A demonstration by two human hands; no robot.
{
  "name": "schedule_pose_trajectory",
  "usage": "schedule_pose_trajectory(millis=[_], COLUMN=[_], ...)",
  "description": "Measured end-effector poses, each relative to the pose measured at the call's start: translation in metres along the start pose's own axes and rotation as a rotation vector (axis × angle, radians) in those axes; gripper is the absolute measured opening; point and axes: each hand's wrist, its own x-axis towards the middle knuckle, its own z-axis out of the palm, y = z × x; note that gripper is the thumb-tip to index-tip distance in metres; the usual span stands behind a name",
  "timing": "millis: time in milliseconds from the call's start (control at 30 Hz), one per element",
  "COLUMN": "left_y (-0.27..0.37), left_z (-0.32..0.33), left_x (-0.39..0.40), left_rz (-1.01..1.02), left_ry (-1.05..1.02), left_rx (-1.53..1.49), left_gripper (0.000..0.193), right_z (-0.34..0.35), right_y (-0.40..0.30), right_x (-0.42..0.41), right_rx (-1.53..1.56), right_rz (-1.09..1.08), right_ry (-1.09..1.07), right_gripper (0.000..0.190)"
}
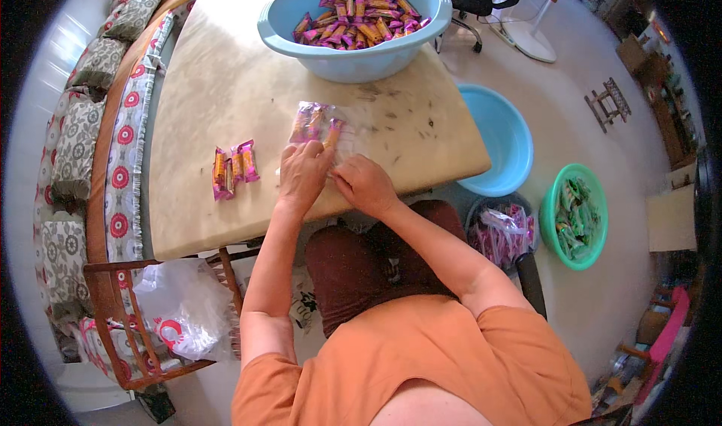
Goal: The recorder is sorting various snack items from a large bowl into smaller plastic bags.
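Observation:
A clear plastic bag lies flat on the table, with a few purple-and-orange wrapped snack sticks under its film at the far end. My left hand has its fingers on the near end of another wrapped stick, which lies at the bag. Beside it, my right hand is curled with thumb and fingers pinching the bag's near edge. Left of my hands, a small group of wrapped sticks rests on the tabletop. The fingertips of both hands are partly hidden.
A blue basin heaped with wrapped sticks stands on the beige table. Right of the table are another blue basin, a container of filled purple packs and a green basin. A wooden chair holds plastic bags.

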Motion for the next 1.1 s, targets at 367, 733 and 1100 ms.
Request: schedule_pose_trajectory(millis=[367, 733, 1100], left_y=[-0.003, -0.007, -0.086], left_z=[0.027, 0.023, -0.025], left_x=[0.006, 0.021, -0.032], left_rz=[-0.142, 0.018, -0.741], left_ry=[0.044, 0.134, -0.132], left_rx=[0.127, 0.166, 0.099], left_gripper=[0.023, 0.045, 0.023], right_z=[-0.003, 0.004, -0.001], right_y=[-0.004, -0.004, -0.002], right_x=[0.002, 0.002, 0.001], right_rx=[-0.019, -0.061, -0.059], right_rz=[0.065, 0.052, 0.019], right_ry=[-0.119, -0.07, -0.005], right_gripper=[0.011, 0.011, 0.01])
